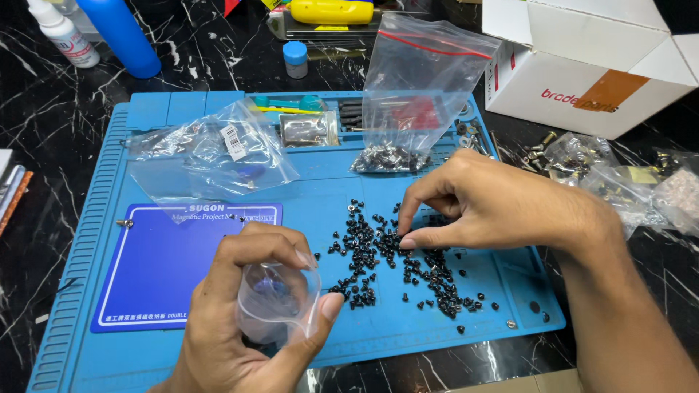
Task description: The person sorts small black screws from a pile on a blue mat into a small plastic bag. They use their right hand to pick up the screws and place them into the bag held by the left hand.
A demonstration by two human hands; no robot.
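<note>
Left hand (240, 320) curling around a small clear bag (278, 300), holding its mouth open above the blue mat (87, 233), right hand (480, 204) pinching fingertips closed among scattered black screws (386, 255), upright clear bag (419, 87) standing behind.

A white cardboard box with an orange patch (590, 69) sits upper right, a red-striped clear zip bag (419, 87) stands upper centre, a barcode-labelled clear bag (211, 153) lies centre-left, and white-labelled bottles (62, 33) stand upper left.
</note>
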